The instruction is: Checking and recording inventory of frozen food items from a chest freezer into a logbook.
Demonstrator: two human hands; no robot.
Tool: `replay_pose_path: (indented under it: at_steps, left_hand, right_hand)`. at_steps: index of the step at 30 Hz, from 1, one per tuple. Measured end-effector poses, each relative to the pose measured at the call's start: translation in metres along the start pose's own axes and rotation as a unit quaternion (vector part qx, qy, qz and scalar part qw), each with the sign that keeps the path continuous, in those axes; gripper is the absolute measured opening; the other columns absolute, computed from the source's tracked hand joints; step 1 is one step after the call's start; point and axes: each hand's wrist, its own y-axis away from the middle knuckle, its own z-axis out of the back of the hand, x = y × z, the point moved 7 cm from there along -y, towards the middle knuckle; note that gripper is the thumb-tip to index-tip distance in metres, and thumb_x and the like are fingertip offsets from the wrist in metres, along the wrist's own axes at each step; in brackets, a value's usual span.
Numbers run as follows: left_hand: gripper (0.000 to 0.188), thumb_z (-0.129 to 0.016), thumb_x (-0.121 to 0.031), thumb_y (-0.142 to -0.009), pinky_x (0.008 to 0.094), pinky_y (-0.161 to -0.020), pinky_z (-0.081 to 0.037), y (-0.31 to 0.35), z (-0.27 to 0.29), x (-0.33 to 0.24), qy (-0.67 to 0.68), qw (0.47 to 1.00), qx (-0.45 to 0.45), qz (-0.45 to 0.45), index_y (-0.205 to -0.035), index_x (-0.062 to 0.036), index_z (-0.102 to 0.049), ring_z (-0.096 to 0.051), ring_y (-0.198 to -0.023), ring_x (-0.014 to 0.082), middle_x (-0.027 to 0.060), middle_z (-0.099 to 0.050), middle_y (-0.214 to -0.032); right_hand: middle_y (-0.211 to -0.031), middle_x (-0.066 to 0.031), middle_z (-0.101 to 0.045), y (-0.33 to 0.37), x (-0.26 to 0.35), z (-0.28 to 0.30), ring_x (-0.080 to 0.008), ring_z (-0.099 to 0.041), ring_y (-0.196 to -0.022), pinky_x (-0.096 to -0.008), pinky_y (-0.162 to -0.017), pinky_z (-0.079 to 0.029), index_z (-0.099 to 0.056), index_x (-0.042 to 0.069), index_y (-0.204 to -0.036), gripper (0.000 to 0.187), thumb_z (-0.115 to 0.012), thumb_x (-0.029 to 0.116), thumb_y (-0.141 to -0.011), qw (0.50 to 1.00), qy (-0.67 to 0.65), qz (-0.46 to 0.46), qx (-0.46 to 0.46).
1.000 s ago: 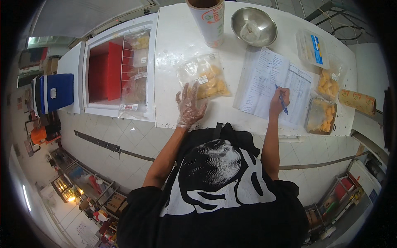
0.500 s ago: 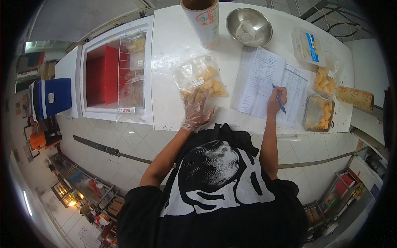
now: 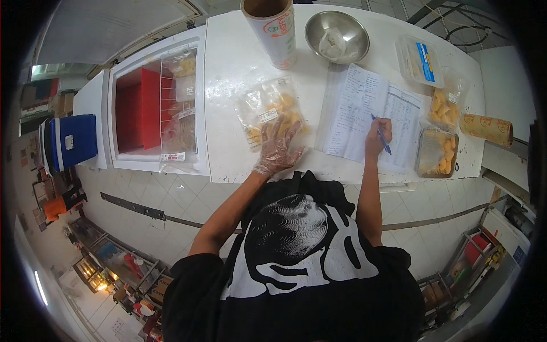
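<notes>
My left hand point(image 3: 277, 149), in a clear plastic glove, lies with fingers spread on the near edge of a clear bag point(image 3: 268, 106) of yellow food pieces with a white label. The kind of food is too small to make out. My bare right hand point(image 3: 378, 135) is closed round a blue pen point(image 3: 384, 141), its tip on the paper. Under that hand an open notebook point(image 3: 356, 114) covered in handwriting lies on the white worktop point(image 3: 228, 62), with a printed table sheet point(image 3: 403, 122) on its right side.
A cardboard tube point(image 3: 275, 43) and a steel bowl point(image 3: 337, 37) with a crumpled clear wrapper stand at the back. To the right are a lidded plastic tub point(image 3: 419, 61), another bag point(image 3: 446, 105), a filled container point(image 3: 437, 153) and a wrap roll point(image 3: 486, 130). An opened chest freezer point(image 3: 130, 114) adjoins the left.
My left hand has shifted slightly right on the bag. The pen tip has moved a little up the page with my right hand. The whole view has drifted slightly.
</notes>
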Motion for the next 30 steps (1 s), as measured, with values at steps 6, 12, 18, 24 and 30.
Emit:
replay_pose_path:
  at_steps: [6, 12, 18, 24, 30]
  left_hand:
    - [0.09, -0.068, -0.051, -0.089, 0.0634, -0.115, -0.022, -0.02, 0.024, 0.025, -0.02, 0.991, -0.04, 0.124, -0.16, -0.0092, -0.033, -0.03, -0.151, 0.0368, 0.0116, -0.047, -0.154]
    - [0.086, -0.063, -0.052, -0.092, 0.066, -0.115, -0.022, -0.056, 0.029, 0.02, -0.015, 0.995, -0.044, 0.086, -0.161, -0.0111, -0.033, -0.034, -0.148, 0.0384, 0.0149, -0.056, -0.142]
    - [0.073, -0.064, -0.049, -0.091, 0.0619, -0.118, -0.022, -0.097, 0.026, -0.037, 0.012, 0.996, -0.085, 0.034, -0.153, -0.0156, -0.046, -0.028, -0.152, 0.0332, 0.0091, -0.054, -0.142]
    - [0.051, -0.062, -0.043, -0.092, 0.0663, -0.119, -0.016, -0.117, -0.028, -0.12, 0.08, 0.989, -0.011, -0.124, -0.137, -0.0202, -0.064, -0.029, -0.152, 0.0343, 0.0067, -0.056, -0.144]
    - [0.045, -0.064, -0.04, -0.091, 0.07, -0.119, -0.015, -0.117, -0.059, -0.129, 0.103, 0.985, 0.055, -0.131, -0.13, -0.0178, -0.069, -0.028, -0.153, 0.0368, 0.0073, -0.054, -0.147]
  right_hand:
    - [-0.072, -0.0006, -0.058, -0.001, 0.002, 0.002, -0.0058, -0.049, -0.064, -0.0232, -0.06, -0.04, -0.061, -0.001, -0.088, 0.004, -0.061, 0.0, -0.092, 1.0, 0.005, 0.009, 0.0]
    - [-0.081, -0.0049, -0.062, -0.002, 0.002, 0.004, -0.0105, -0.057, -0.077, -0.026, -0.071, -0.046, -0.061, -0.002, -0.091, 0.003, -0.061, 0.0, -0.093, 1.0, 0.024, 0.004, 0.012]
    - [-0.073, -0.0055, -0.063, 0.0, 0.004, -0.002, -0.0097, -0.058, -0.069, -0.0259, -0.065, -0.046, -0.062, -0.001, -0.087, 0.002, -0.062, -0.002, -0.089, 1.0, 0.006, 0.024, -0.01]
    - [-0.06, -0.0032, -0.058, 0.003, -0.005, 0.006, -0.0076, -0.052, -0.054, -0.0262, -0.053, -0.041, -0.062, 0.002, -0.082, 0.005, -0.066, 0.002, -0.085, 0.997, 0.051, 0.021, -0.047]
    - [-0.06, -0.0061, -0.059, 0.004, -0.003, 0.006, -0.0111, -0.056, -0.054, -0.0288, -0.052, -0.044, -0.061, 0.003, -0.08, 0.008, -0.069, 0.003, -0.083, 0.993, 0.11, 0.021, -0.048]
